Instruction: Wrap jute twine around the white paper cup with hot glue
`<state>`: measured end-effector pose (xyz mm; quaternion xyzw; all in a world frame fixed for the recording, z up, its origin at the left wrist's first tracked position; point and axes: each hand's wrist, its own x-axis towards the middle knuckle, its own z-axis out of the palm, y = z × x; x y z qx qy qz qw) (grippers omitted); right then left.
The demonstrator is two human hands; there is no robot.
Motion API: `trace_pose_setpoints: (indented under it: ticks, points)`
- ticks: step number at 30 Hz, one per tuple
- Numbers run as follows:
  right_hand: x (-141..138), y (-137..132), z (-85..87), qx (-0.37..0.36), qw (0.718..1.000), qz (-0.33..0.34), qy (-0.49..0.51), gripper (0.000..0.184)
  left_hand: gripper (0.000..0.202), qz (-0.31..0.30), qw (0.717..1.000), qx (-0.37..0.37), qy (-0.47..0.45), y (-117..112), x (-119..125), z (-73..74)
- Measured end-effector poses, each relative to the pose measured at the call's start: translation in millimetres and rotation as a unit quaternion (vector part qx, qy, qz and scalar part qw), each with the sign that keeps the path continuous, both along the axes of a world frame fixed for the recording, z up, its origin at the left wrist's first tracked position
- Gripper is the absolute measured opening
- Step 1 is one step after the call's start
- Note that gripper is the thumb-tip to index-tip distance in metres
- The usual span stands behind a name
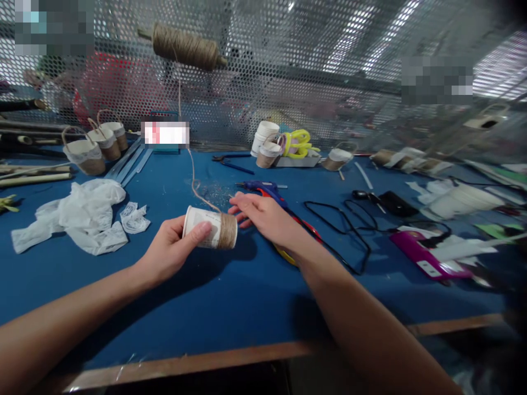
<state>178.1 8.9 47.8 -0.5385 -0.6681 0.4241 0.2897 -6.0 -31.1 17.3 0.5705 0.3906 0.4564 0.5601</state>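
Observation:
My left hand (171,251) is closed around a white paper cup (203,226) held on its side, its base end wrapped in brown jute twine (227,230). A strand of twine (193,181) runs from the cup up to a spool (185,48) hung on the perforated metal screen. My right hand (263,216) sits just right of the cup, fingers stretched out flat and touching the wrapped end. A blue glue gun (265,189) lies right behind that hand on the blue table (214,296).
White crumpled plastic (82,214) lies at left. Twine-wrapped cup baskets (94,148) stand at the back left. More cups (267,145) and yellow scissors (300,144) are at the back centre. Black cables (341,225) and a magenta tool (424,253) lie at right.

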Motion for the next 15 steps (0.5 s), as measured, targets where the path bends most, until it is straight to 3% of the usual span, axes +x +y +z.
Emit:
trace_pose_setpoints:
  ticks: [5,8,15]
  points:
    - [8,-12,17.8,-0.062,0.987,0.143,0.025,0.041,0.023,0.022,0.998,0.044,0.044,1,-4,2.5]
    - [6,-15,18.6,-0.038,0.989,0.137,0.026,0.039,0.022,0.015,0.999,0.012,0.027,3,-4,5.0]
    - [-2,-21,16.2,0.066,0.988,0.117,-0.074,0.040,0.023,-0.011,0.978,-0.177,-0.112,10,-3,9.3]
